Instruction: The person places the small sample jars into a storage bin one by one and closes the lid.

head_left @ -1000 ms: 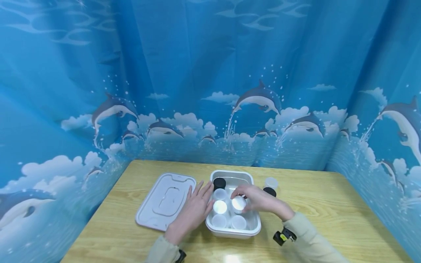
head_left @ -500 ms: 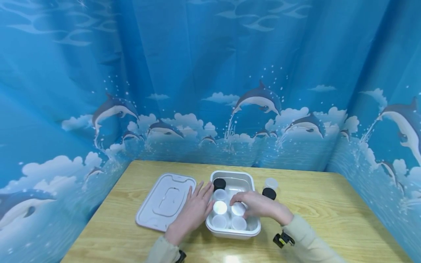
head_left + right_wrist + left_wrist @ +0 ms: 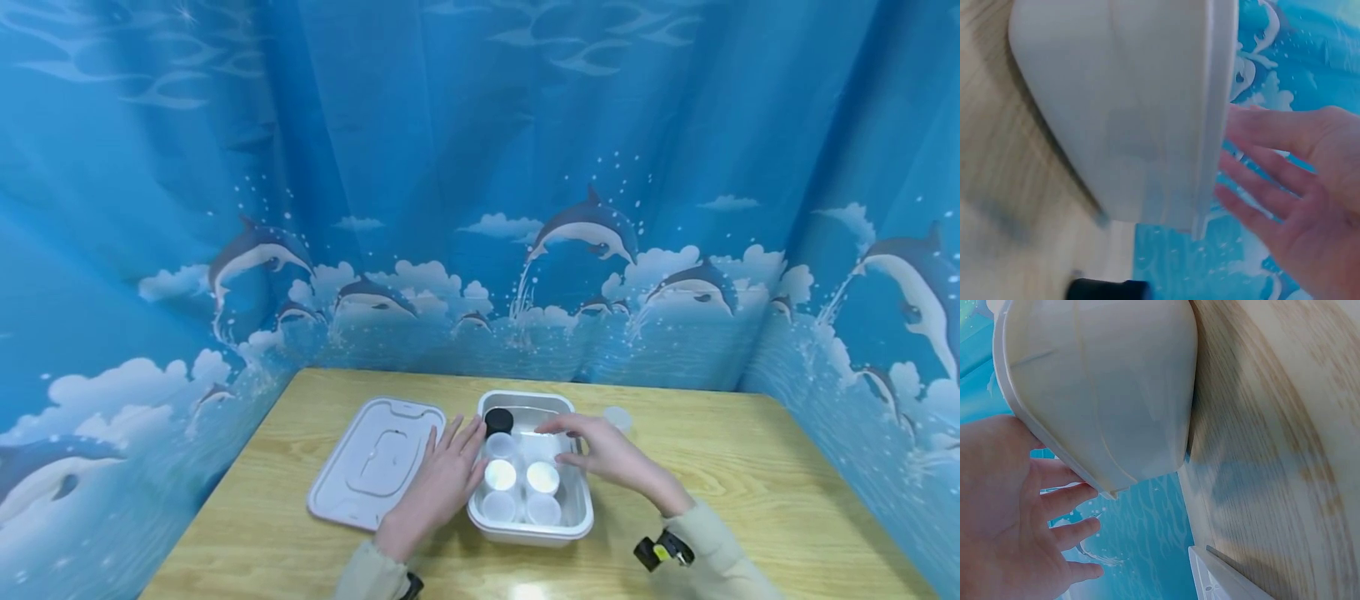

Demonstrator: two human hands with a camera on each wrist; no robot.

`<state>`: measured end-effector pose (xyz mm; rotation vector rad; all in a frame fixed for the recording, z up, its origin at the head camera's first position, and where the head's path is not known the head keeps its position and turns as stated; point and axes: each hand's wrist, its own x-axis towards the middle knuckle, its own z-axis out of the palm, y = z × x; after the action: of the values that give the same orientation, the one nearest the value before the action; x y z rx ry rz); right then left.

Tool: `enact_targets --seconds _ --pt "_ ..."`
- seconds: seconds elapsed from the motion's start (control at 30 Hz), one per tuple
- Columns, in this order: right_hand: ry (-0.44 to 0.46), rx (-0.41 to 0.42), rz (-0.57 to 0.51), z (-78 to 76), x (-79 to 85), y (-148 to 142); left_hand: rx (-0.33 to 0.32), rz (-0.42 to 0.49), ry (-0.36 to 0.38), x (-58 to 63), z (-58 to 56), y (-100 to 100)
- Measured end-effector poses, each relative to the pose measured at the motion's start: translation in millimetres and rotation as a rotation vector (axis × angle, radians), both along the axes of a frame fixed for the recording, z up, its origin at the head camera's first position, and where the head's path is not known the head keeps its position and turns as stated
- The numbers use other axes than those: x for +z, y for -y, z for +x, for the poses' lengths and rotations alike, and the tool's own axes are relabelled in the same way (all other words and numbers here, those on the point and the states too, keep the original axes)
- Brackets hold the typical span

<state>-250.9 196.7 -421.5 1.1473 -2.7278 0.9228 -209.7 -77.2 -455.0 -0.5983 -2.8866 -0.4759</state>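
Observation:
A white plastic tub (image 3: 530, 536) holds several small round jars. White-topped jars stand in its nearer part, one of them (image 3: 542, 478) near my right hand; a black-topped jar (image 3: 498, 421) is in the far left corner. My left hand (image 3: 442, 479) rests along the tub's left rim, fingers straight and spread, as the left wrist view also shows beside the tub wall (image 3: 1116, 394). Over the tub's right side hovers my right hand (image 3: 603, 450), thumb and fingers apart, nothing between them. In the right wrist view its fingers (image 3: 1260, 187) reach past the rim.
A white lid (image 3: 378, 462) lies flat on the wooden table (image 3: 712, 450) to the left of the tub. Beyond my right hand stands a pale round-topped jar (image 3: 618, 417). Low in the right wrist view is a black object (image 3: 1107, 289). A dolphin-print curtain surrounds the table.
My right hand has come off the white-topped jar in the right row and shifted back and slightly right. It now hides the black top outside the tub. My left hand stays put.

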Motion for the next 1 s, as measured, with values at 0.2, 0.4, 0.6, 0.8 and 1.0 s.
enact_targets --seconds 0.2,0.4,0.6,0.8,1.0 --pt "-0.004 -0.154 -0.261 -2.5 -10.9 -14.8 -0.003 0.001 -0.006 0.3 0.6 -0.4" --pt "0.014 -0.307 -0.409 -1.6 -19.1 -34.6 -0.003 0.009 -0.001 1.6 1.4 -0.6" --pt "-0.013 -0.435 -0.455 2.2 -27.4 -51.5 -0.004 0.01 -0.001 2.0 1.0 -0.5" --pt "0.049 -0.579 -0.421 7.1 -35.9 -63.4 0.002 0.003 0.007 2.9 1.6 -1.2" --pt "0.169 -0.622 -0.391 6.4 -45.7 -69.0 0.013 0.0 0.031 3.0 1.8 -2.1"
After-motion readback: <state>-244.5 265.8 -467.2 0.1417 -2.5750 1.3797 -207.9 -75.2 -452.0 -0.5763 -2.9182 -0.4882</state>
